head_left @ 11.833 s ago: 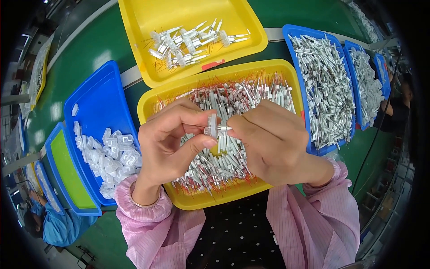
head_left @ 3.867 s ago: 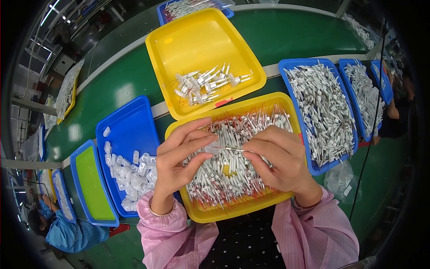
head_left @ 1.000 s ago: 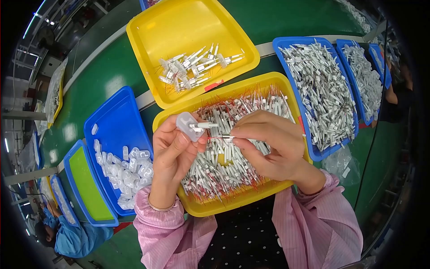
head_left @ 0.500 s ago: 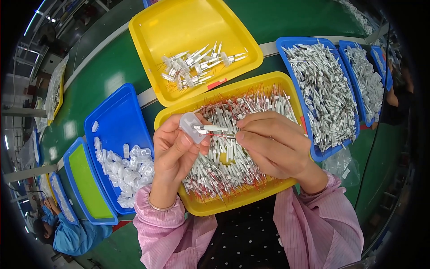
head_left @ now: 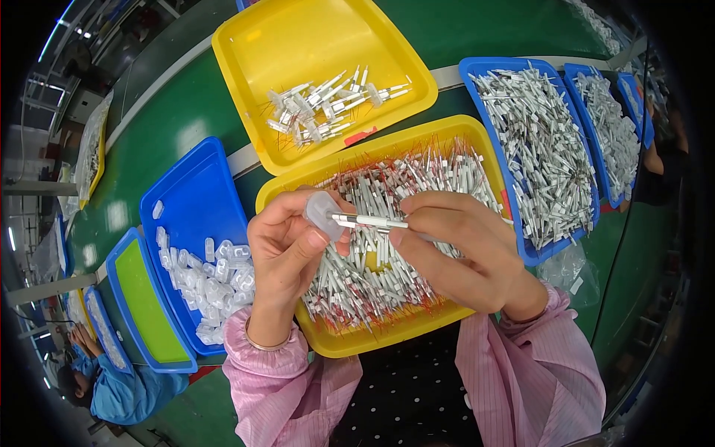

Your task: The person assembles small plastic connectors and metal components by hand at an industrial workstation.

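My left hand (head_left: pixel 287 242) pinches a translucent white plastic cap (head_left: pixel 322 214), tilted to face right. Slim white rods (head_left: pixel 376 221) with metal bands stick out of its face toward my right hand (head_left: pixel 465 242). The right thumb and fingertips close on the free end of a white rod. Both hands are above a yellow tray (head_left: pixel 346 346) heaped with similar white rods carrying thin red wires. Whether the rod is fixed in the cap cannot be made out.
A second yellow tray (head_left: pixel 275 52) beyond holds several cap-and-rod pieces. Left, a blue tray (head_left: pixel 190 175) contains loose caps, beside a blue tray with a green base (head_left: pixel 141 298). Blue trays of white parts (head_left: pixel 532 156) line the right. A co-worker in blue (head_left: pixel 138 391) sits far left.
The cap has turned, showing its face more edge-on. My right fingers have shifted slightly right and down, and a white rod now spans between them and the cap.
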Demonstrator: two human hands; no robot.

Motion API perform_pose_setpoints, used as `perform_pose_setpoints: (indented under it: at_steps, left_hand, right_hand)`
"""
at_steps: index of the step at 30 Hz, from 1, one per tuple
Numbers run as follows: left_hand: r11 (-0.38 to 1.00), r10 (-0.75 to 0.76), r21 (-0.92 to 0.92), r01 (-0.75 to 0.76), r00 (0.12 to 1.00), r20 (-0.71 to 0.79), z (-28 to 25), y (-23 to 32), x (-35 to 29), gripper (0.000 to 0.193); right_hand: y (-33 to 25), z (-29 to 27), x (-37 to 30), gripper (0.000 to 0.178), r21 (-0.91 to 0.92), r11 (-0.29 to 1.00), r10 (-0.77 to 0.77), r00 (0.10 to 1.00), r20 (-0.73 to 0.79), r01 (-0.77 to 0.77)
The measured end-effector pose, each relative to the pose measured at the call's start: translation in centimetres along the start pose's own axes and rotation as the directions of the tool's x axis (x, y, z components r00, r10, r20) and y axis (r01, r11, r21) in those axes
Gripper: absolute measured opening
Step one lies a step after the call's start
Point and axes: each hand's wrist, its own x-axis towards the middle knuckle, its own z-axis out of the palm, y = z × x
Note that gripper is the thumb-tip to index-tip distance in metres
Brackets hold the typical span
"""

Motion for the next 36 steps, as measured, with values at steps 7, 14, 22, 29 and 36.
perform_pose_setpoints:
  at_steps: [7, 14, 22, 29, 36]
  left_hand:
    - [1.0, -0.005, 0.015, 0.006, 1.0, -0.018, 0.0, 0.0, 0.0, 0.029]
    - [0.998, -0.021, 0.055, 0.021, 1.0, 0.001, 0.1, -0.1, -0.3, 0.028]
    - [0.998, -0.034, 0.055, 0.036, 0.999, -0.028, 0.8, -0.5, -0.5, 0.026]
    - [0.997, -0.067, -0.037, 0.065, 0.996, -0.053, 1.0, -1.3, -0.7, 0.025]
    - [0.998, -0.044, 0.036, 0.045, 0.999, -0.029, 1.0, -1.5, -0.7, 0.02]
  right_hand:
    - [-0.5, 0.0, -0.1, 0.023, 0.091, 0.993, 0.071, 0.995, 0.066, -0.077]
    - [-0.8, -0.1, 0.0, 0.021, 0.398, 0.805, 0.422, 0.896, 0.137, -0.44]
    - [-0.4, 2.0, -0.9, 0.016, 0.489, 0.7, 0.605, 0.796, -0.018, -0.521]
    - [-0.3, 2.4, -1.3, 0.014, 0.678, 0.453, 0.693, 0.707, 0.142, -0.58]
    - [-0.7, 2.9, -1.6, 0.012, 0.61, 0.558, 0.66, 0.747, 0.085, -0.562]
